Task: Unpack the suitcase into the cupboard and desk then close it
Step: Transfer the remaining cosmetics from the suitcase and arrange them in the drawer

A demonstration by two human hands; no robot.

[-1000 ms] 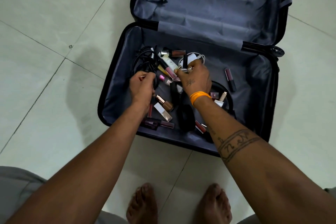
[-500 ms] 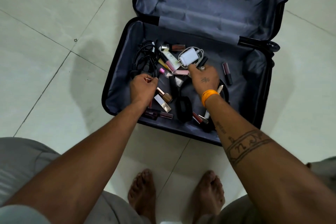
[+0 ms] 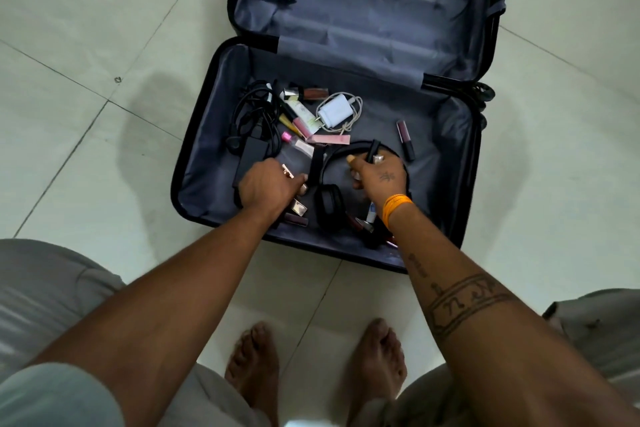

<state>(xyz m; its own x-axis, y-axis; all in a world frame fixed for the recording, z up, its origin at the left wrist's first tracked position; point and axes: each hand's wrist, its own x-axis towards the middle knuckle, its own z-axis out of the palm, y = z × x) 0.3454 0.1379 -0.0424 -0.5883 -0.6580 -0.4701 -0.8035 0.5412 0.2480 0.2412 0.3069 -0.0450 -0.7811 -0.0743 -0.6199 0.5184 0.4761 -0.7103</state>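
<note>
Head view: suitcase (image 3: 214,135) open on floor; my left hand (image 3: 268,185) pinches a small tube (image 3: 287,170), right hand (image 3: 379,174) a dark tube (image 3: 373,149). Headphones (image 3: 330,206) at 6 o'clock: light, stiff; I'd grab the band.

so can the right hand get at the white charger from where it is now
Probably yes. The white charger lies uncovered on the suitcase lining, just beyond the right hand. But that hand already grips small items, so it has little grip to spare.

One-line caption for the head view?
Both hands gather cosmetic tubes from the open suitcase beside black headphones and a charger.
</note>
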